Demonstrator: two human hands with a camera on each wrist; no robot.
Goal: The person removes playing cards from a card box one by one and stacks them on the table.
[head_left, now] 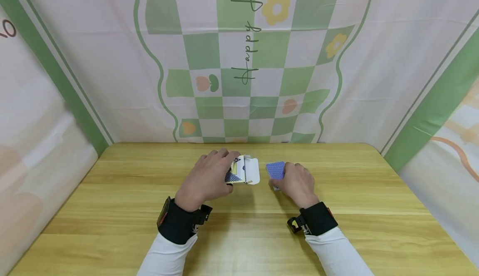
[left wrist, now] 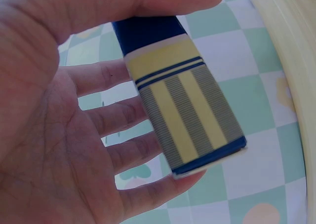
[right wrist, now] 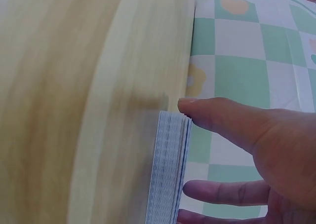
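Note:
My left hand [head_left: 208,177] grips a playing-card box [head_left: 239,173] between thumb and fingers. The box has an ace design and blue pattern, and its white end flap [head_left: 253,171] is folded open toward the right. In the left wrist view, the box's striped yellow-and-blue narrow side [left wrist: 185,105] shows under the thumb. To the right of the box, my right hand [head_left: 297,182] holds a deck of playing cards [head_left: 275,170] with blue backs, close over the table. In the right wrist view, the thumb meets a corner of the deck's layered edge [right wrist: 168,169], with fingers along its side.
The wooden table [head_left: 337,242] spreads out beneath both hands. Along its far edge hangs a green-and-white checked cloth [head_left: 235,107], with more cloth at both sides. Each wrist wears a black strap [head_left: 319,218] with a small camera.

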